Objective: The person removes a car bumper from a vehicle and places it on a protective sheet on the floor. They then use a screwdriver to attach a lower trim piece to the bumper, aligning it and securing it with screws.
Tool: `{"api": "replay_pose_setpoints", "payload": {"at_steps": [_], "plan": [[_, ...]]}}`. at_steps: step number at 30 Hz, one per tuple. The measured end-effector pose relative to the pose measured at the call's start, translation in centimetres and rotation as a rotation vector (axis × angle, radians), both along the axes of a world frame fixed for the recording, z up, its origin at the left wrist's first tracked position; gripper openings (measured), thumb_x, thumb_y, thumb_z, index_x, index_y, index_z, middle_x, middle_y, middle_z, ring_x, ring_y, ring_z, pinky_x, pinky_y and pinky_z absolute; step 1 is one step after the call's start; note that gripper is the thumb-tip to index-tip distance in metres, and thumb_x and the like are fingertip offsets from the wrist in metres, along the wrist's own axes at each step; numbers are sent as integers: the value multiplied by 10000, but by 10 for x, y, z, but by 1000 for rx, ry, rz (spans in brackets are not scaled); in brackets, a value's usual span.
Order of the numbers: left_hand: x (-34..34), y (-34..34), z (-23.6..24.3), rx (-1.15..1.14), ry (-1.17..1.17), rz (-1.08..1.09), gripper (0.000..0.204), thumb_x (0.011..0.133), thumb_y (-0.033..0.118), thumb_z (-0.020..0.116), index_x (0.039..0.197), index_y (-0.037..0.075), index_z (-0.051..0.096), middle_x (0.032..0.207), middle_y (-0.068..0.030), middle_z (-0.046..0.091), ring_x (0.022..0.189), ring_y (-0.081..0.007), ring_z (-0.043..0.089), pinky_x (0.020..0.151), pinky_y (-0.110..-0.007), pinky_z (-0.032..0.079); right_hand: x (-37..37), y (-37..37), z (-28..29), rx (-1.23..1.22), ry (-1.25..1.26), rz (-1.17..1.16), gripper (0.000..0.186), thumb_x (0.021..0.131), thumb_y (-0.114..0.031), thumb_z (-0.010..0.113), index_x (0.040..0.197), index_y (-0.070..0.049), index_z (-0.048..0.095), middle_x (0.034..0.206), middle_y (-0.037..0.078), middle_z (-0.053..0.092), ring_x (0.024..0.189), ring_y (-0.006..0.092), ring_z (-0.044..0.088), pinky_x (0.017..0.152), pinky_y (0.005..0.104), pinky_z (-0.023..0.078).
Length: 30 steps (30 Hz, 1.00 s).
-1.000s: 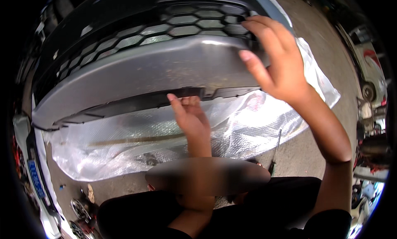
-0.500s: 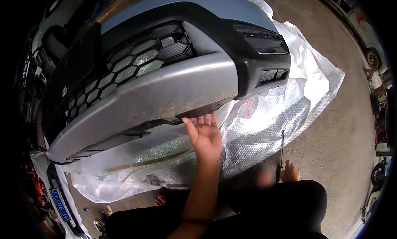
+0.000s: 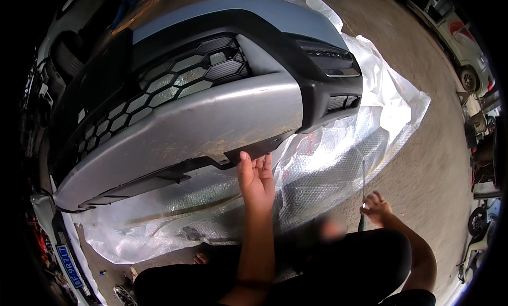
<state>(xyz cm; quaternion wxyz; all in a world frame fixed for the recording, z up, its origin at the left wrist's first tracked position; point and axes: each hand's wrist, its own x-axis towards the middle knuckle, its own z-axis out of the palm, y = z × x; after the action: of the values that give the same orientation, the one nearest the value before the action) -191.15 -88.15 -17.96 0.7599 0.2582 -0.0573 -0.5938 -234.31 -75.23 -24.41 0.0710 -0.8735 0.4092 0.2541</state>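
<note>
A car bumper [image 3: 222,118] with light blue top, black middle, honeycomb grille and scuffed silver lower panel lies on bubble wrap [image 3: 323,179]. My left hand [image 3: 256,181], palm up, grips the dark lower trim [image 3: 248,149] under the silver panel, thumb in front and fingers bent against it. Low on the right, my right hand [image 3: 377,208] has its bent fingers apart over a long thin screwdriver [image 3: 361,224] with a dark handle at the wrap's edge; whether they touch it is unclear.
Another bumper [image 3: 47,210] with a plate stands along the left edge. Car parts and a tire [image 3: 69,54] are at upper left. A white car [image 3: 457,46] and assorted parts [image 3: 481,126] line the right, beyond concrete floor [image 3: 423,163]. My knees and blurred foot are at the bottom.
My right hand has come down from the grille's upper right to the screwdriver. My left hand stays under the lower trim. The view has swung, showing more of the bumper's right end.
</note>
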Motion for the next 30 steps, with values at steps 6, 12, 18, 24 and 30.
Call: {"api": "replay_pose_setpoints", "payload": {"at_steps": [6,12,18,24,30], "plan": [[16,0,-9,29,49,17,436,976,425,553,1120,15,591,1031,-69,656,989,-170,604,994,-354,453,46,-58,172,-455,-209,-504,263,821,-167,687,1037,-51,592,991,131,637,983,293,613,883,438,467],[2,-7,-6,81,-9,4,401,963,431,581,991,32,614,976,-24,641,905,-106,603,896,-290,498,177,-112,297,-298,-990,-706,203,1017,-188,500,1066,6,534,660,-25,444,544,67,412,479,254,358],[-7,-11,-4,125,10,68,408,944,403,623,998,0,591,990,-46,629,927,-124,606,855,-276,492,274,-135,311,-44,-855,-526,331,1029,-278,480,870,-4,573,654,46,517,622,144,456,605,311,420],[9,-3,-7,165,7,130,417,918,370,673,852,-18,536,881,-57,570,825,-119,565,738,-267,501,320,-154,378,-104,-1842,-473,348,1039,-386,405,895,-75,465,561,-32,360,452,60,330,409,222,264],[-4,-7,-1,186,33,125,415,906,362,693,862,-13,521,893,-63,554,845,-134,558,770,-294,506,281,-149,280,136,-1055,-956,269,1033,-255,438,892,-50,538,562,8,424,396,104,353,367,281,294]]}}
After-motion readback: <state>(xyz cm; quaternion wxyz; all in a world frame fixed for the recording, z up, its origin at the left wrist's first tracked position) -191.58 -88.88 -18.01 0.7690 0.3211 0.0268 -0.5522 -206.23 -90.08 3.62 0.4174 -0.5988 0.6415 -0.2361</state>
